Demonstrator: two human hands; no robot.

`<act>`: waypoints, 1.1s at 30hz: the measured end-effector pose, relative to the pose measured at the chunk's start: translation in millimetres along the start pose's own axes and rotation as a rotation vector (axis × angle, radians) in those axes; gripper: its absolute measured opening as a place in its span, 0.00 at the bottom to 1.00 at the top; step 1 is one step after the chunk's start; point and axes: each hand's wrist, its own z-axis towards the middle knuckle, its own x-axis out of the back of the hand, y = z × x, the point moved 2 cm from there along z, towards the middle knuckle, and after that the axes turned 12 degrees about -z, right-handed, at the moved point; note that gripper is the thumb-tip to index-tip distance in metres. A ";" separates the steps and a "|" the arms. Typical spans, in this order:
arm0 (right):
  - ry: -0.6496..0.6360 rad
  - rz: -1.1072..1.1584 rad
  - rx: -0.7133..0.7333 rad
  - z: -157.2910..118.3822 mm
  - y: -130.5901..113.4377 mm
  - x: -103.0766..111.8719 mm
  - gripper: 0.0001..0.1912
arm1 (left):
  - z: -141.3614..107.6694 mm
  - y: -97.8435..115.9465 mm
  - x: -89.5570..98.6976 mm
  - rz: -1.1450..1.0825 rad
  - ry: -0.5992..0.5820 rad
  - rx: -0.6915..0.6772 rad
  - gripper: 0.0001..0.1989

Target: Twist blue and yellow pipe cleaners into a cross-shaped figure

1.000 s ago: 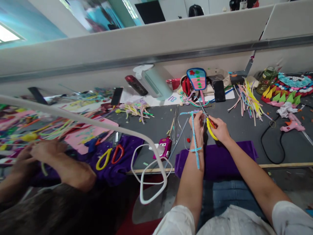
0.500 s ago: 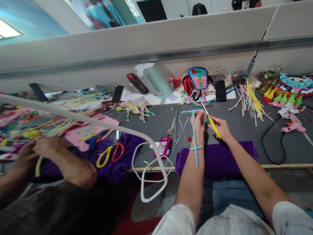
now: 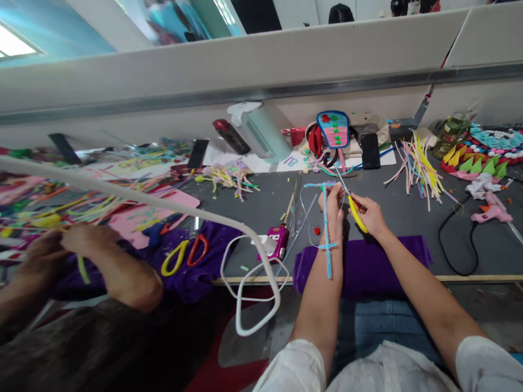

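Pipe-cleaner stem [image 3: 326,228]: light blue, pinched in closed left hand [image 3: 333,204] above purple cloth [image 3: 363,264]. Scissors [image 3: 354,209]: yellow-handled, gripped in closed right hand [image 3: 370,215], blades at stem's top, over worktop [image 3: 408,218].

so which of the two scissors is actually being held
The yellow-handled scissors in the right hand; the other pair, yellow and red scissors, lies untouched on purple cloth at left.
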 end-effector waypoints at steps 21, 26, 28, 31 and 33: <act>0.048 0.014 -0.023 -2.3 -4.8 -0.6 0.25 | -7.4 0.8 -5.7 -0.112 0.005 0.002 0.15; -0.016 0.270 -0.200 -3.1 -8.0 0.0 0.30 | -4.0 0.5 -3.0 -0.143 -0.013 0.053 0.13; -0.060 0.319 -0.267 -5.1 -13.2 1.4 0.33 | -3.3 0.4 -2.1 -0.144 -0.009 0.057 0.13; -0.084 0.353 -0.298 -7.1 -20.1 3.7 0.34 | -3.5 0.4 -1.9 -0.138 -0.011 0.051 0.14; -0.080 0.362 -0.298 -7.7 -22.4 4.6 0.35 | -4.2 0.5 -2.6 -0.130 -0.018 0.043 0.14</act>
